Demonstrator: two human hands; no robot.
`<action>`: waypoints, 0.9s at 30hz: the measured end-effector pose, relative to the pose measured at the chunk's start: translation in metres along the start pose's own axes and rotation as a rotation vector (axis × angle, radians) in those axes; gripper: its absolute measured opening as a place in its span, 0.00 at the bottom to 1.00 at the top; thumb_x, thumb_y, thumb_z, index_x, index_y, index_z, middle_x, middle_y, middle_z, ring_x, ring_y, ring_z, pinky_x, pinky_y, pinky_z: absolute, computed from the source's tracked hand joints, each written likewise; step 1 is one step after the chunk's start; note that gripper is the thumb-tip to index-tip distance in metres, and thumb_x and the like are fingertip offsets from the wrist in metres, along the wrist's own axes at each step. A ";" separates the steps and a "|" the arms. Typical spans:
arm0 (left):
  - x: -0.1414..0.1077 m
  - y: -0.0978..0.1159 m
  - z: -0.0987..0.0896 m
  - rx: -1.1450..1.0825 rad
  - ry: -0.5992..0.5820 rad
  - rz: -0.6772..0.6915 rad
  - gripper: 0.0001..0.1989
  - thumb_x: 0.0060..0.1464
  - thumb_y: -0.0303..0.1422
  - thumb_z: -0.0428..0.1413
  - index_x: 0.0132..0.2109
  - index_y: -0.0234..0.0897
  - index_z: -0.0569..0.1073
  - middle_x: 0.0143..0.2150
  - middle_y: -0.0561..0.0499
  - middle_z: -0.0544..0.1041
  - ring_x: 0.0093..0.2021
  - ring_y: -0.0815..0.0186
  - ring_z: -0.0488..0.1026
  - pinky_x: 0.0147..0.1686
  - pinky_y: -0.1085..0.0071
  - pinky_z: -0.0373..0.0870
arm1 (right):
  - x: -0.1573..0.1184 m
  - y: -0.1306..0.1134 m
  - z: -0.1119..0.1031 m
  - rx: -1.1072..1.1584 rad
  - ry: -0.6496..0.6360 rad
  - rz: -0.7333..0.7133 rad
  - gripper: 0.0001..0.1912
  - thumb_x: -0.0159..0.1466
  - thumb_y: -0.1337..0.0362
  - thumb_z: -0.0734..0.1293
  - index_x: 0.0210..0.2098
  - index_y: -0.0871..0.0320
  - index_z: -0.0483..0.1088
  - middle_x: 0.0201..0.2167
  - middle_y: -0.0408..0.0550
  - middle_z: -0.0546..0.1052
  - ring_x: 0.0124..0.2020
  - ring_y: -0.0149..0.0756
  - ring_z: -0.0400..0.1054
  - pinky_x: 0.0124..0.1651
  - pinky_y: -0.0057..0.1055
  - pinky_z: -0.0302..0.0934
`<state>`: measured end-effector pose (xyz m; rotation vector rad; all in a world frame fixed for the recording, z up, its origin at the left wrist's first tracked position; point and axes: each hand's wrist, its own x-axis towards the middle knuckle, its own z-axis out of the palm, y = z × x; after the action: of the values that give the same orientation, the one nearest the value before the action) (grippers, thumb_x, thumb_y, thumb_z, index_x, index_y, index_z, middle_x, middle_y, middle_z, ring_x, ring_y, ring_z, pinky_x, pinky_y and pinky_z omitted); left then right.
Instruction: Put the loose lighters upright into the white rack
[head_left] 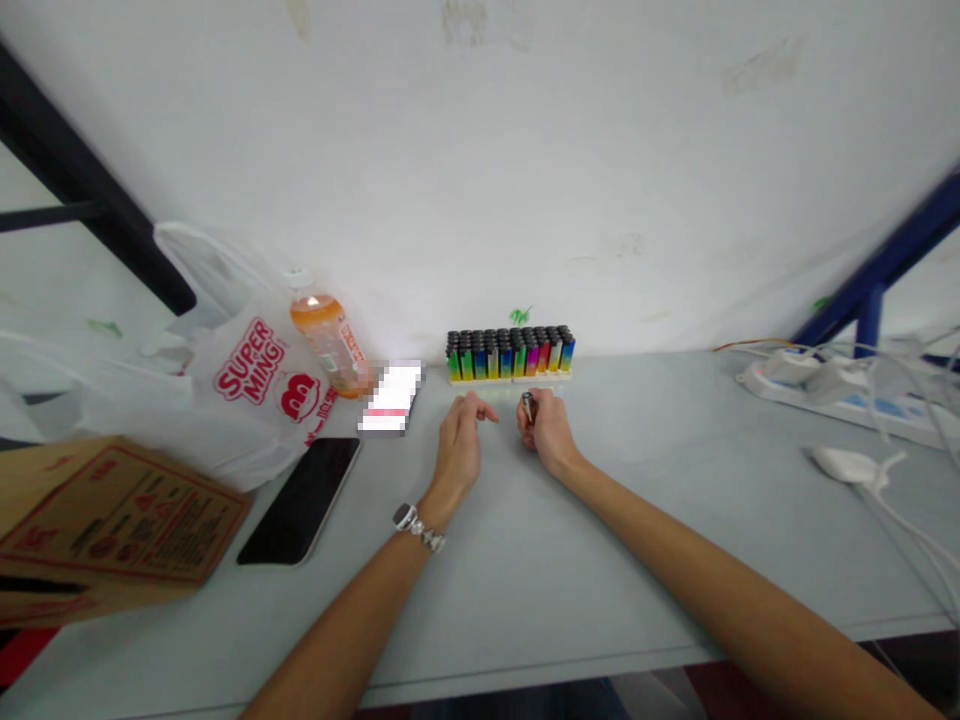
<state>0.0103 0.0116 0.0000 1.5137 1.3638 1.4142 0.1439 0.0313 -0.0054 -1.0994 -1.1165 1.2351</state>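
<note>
Several lighters point(511, 356) with black tops and bright, many-coloured bodies stand upright in rows in a pale tray point(480, 381) by the wall. Just in front of them, my right hand point(549, 430) is closed around a lighter point(528, 404); its dark top with a metal part shows above the fingers, while most of its body is hidden. My left hand point(459, 440), with a watch point(406, 517) on its wrist, rests a little to the left. Its index finger points toward the right hand, and nothing shows between its fingers.
On the left are a cardboard box point(142, 515), a white plastic bag point(225, 400), an orange drink bottle point(328, 340), a dark phone point(301, 502) and a lit, blurred-out screen point(391, 398). A power strip point(847, 400) with plugs and a white cable point(911, 520) lie on the right.
</note>
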 end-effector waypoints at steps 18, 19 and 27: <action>0.001 0.000 -0.002 0.009 0.047 0.019 0.25 0.66 0.45 0.40 0.27 0.38 0.70 0.30 0.49 0.73 0.37 0.63 0.70 0.41 0.66 0.67 | -0.013 0.003 0.001 -0.161 -0.044 -0.232 0.23 0.62 0.46 0.67 0.24 0.54 0.56 0.15 0.34 0.57 0.18 0.27 0.50 0.23 0.28 0.44; 0.001 0.000 -0.002 0.005 0.049 0.015 0.25 0.66 0.45 0.40 0.27 0.38 0.70 0.30 0.49 0.73 0.37 0.63 0.70 0.41 0.66 0.67 | -0.013 0.003 0.001 -0.193 -0.027 -0.257 0.23 0.62 0.47 0.66 0.22 0.54 0.56 0.16 0.35 0.58 0.19 0.27 0.51 0.24 0.28 0.45; 0.001 0.000 -0.003 0.007 0.030 0.013 0.25 0.66 0.45 0.40 0.28 0.38 0.71 0.32 0.48 0.74 0.40 0.62 0.71 0.44 0.65 0.67 | -0.010 0.006 0.002 -0.268 0.024 -0.240 0.16 0.61 0.58 0.60 0.18 0.54 0.58 0.16 0.38 0.58 0.21 0.29 0.52 0.26 0.30 0.47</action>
<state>0.0077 0.0122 0.0010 1.5134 1.3807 1.4472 0.1407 0.0212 -0.0114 -1.1361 -1.3806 0.9009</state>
